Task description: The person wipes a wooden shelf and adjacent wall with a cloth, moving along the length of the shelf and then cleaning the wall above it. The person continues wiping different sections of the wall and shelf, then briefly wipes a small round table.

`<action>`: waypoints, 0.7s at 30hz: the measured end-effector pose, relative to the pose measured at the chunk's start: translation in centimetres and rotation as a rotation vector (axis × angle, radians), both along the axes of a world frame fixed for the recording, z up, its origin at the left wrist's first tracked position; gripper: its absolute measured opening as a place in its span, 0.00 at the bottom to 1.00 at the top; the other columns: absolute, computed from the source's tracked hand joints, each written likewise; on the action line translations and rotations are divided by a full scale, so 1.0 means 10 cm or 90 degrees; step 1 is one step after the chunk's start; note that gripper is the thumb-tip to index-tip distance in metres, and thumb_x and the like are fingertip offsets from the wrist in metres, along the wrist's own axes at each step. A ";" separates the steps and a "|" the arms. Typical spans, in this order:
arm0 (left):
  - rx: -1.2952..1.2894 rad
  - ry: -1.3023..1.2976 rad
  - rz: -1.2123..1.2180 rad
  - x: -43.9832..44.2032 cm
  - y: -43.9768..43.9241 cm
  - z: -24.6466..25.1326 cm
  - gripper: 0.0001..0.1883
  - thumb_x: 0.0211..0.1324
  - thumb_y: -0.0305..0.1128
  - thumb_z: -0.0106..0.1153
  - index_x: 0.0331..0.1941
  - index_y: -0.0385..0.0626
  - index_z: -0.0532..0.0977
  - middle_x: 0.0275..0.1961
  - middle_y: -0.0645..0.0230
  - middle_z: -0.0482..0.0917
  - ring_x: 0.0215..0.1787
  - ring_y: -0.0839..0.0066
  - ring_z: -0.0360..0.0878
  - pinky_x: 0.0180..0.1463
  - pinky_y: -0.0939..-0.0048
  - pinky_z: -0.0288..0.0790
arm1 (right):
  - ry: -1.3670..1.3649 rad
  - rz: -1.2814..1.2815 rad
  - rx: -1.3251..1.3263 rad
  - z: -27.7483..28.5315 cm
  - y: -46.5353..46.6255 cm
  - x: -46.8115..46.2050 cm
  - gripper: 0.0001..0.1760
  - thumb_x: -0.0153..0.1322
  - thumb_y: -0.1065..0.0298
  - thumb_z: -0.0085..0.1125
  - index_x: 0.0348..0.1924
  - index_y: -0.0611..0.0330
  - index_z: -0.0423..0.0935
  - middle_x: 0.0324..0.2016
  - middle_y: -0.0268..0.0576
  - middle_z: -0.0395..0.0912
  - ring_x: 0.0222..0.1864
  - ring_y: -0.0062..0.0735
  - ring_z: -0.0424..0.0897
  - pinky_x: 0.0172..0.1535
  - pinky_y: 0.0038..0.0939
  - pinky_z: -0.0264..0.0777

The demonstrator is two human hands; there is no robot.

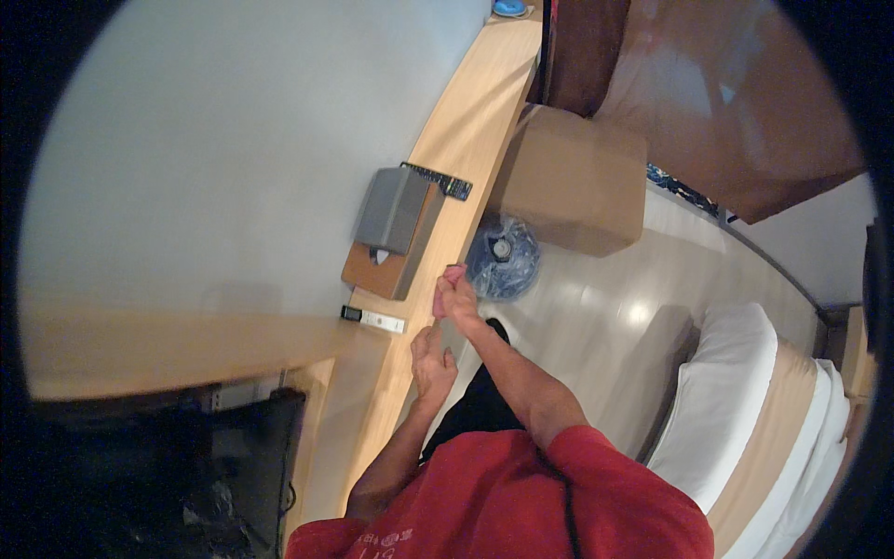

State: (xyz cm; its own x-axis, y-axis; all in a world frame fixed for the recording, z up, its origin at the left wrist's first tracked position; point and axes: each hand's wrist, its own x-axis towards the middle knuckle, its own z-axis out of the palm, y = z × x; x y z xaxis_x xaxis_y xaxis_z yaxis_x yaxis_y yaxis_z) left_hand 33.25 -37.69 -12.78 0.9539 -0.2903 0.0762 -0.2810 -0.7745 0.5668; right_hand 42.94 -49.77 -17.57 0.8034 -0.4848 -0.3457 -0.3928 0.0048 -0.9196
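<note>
My right hand [459, 302] grips a pink cloth [439, 305] at the front edge of a narrow light-wood ledge [419, 307]. Just below it, my left hand [434, 367] is held over the ledge's edge with the thumb apart from the fingers and nothing visible in it. On the ledge by the wall, left of the cloth, stands a brown and grey box [377, 269] that looks like a tissue box. A white remote control [383, 321] with a black end lies nearer to me, and a black remote control [454, 187] lies partly behind the box.
On the floor, a large plastic-wrapped water bottle [513, 276] stands beside a brown box-shaped stool [580, 182]. A bed with white bedding [726, 391] is at right. The dark screen [244, 447] of a television is at lower left. A blue object [509, 8] sits at the ledge's far end.
</note>
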 end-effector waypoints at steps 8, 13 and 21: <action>0.003 -0.006 -0.052 0.76 -0.57 0.10 0.28 0.51 0.22 0.61 0.61 0.36 0.74 0.62 0.44 0.71 0.64 0.44 0.68 0.67 0.51 0.66 | 0.047 -0.028 0.015 0.06 -0.60 0.52 0.26 0.74 0.49 0.56 0.52 0.64 0.76 0.42 0.59 0.83 0.46 0.58 0.83 0.53 0.46 0.75; 0.020 -0.011 -0.081 1.05 -0.75 0.14 0.27 0.52 0.25 0.61 0.60 0.37 0.74 0.63 0.44 0.71 0.66 0.44 0.67 0.71 0.50 0.62 | -0.009 -0.086 0.017 -0.30 -0.81 0.80 0.30 0.74 0.46 0.55 0.54 0.68 0.76 0.42 0.63 0.83 0.45 0.64 0.82 0.52 0.47 0.75; 0.068 -0.022 -0.081 1.38 -1.11 0.12 0.27 0.51 0.23 0.60 0.58 0.35 0.74 0.62 0.43 0.71 0.65 0.44 0.68 0.69 0.51 0.64 | 0.016 -0.041 0.253 -0.36 -1.57 1.35 0.27 0.78 0.50 0.55 0.60 0.63 0.75 0.52 0.41 0.80 0.53 0.31 0.77 0.59 0.33 0.69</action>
State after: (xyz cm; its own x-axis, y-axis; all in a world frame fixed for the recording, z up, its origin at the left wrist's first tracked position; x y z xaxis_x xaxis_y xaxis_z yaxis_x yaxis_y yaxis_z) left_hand 47.09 -48.83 -11.61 0.9063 -0.4166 0.0709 -0.3985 -0.7868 0.4713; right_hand 56.48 -65.51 -21.14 0.7648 -0.3580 -0.5356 -0.4029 0.3828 -0.8313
